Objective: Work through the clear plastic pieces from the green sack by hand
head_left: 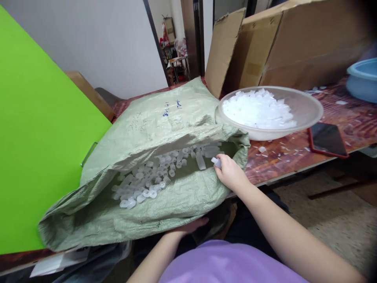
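Note:
A large pale green woven sack [176, 202] lies with its mouth open toward me, and whitish translucent plastic pieces [147, 181] spill inside it. At the right side of the mouth, my right hand [229, 171] pinches a small translucent piece [216, 162] between thumb and fingers. Under the sack's front edge is my left hand [193, 226], palm against the sack from below; its fingers are mostly hidden. Behind my right hand, a wide translucent bowl [306, 112] holds a heap of white plastic pieces [257, 110].
A bright green panel [44, 137] rises at the left. Cardboard boxes [309, 47] stand behind the bowl. On the reddish table [365, 125] lie a red-edged phone [328, 139] and scattered white scraps. A blue tub [363, 80] sits at the far right.

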